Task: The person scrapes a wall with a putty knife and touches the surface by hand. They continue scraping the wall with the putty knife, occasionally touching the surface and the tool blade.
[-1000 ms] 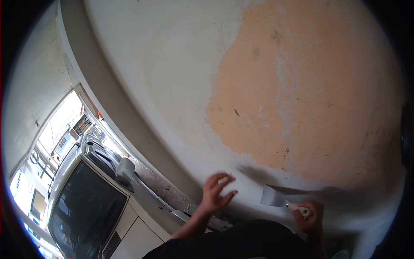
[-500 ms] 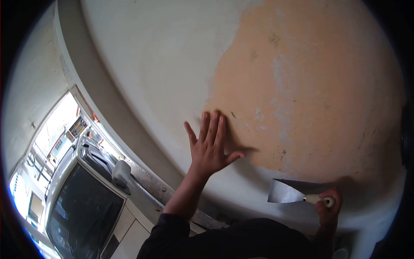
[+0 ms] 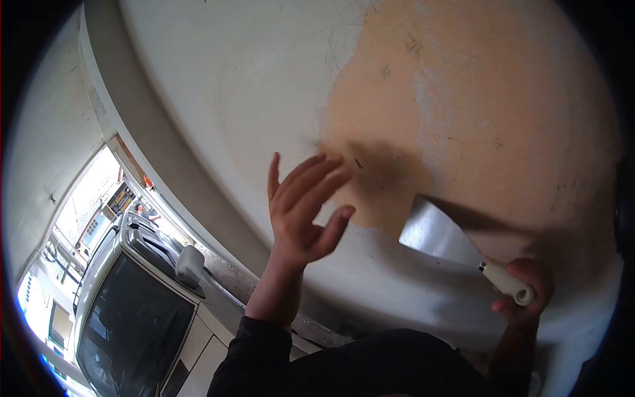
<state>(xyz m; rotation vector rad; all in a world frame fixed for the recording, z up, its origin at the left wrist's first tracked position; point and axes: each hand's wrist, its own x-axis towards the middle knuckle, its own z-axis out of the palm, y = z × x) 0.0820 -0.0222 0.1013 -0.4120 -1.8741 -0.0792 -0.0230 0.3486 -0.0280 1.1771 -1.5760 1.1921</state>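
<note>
Left hand: our fingers spread, holding nothing, hovering just beside the orange bare patch.
Right hand: our grip wraps the wide steel putty knife by its handle, blade by the white plastered wall.
Technique: we'd keep the blade shallow, pressure even.

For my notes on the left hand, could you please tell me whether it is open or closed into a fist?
Open: the left hand has its fingers extended and the thumb apart, raised before the wall, holding nothing.
</note>
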